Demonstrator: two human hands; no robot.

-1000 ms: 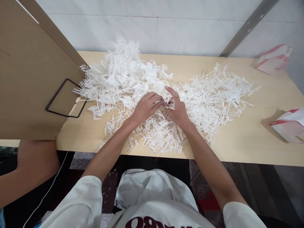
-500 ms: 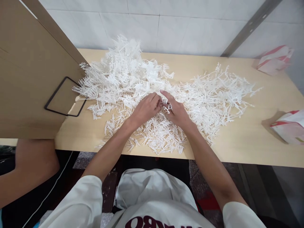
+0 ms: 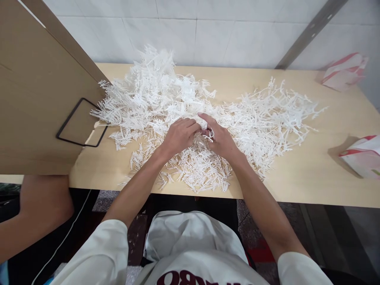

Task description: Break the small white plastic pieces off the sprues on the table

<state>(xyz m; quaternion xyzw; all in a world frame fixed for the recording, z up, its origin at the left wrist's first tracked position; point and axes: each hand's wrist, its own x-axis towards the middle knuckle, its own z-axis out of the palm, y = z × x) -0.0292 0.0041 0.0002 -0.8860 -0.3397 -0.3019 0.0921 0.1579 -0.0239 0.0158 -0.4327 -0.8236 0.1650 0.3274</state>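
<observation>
Over the middle of the pile, my right hand (image 3: 221,138) pinches a thin, branched white plastic piece (image 3: 210,135), with its index finger stretched out past it. My left hand (image 3: 180,136) is right beside it, fingers curled and closed, their tips close to the same piece. Whatever the left fingertips hold is hidden. Beneath and in front of both hands lie many short white plastic sticks (image 3: 208,170). Behind and to the left rises a heap of white plastic clusters with fine prongs (image 3: 151,87). On the right are longer, branching white strands (image 3: 279,111).
A cardboard panel (image 3: 38,95) with a black wire frame (image 3: 61,130) stands at the left. Two red-and-white paper packets (image 3: 344,72) lie at the table's right side. A tiled wall (image 3: 213,37) backs the table (image 3: 297,174). Another person's arm (image 3: 44,202) shows at lower left.
My left hand has shifted slightly left, and its fingers are a little more bunched over the pile. The right hand keeps its pinch on the white plastic piece.
</observation>
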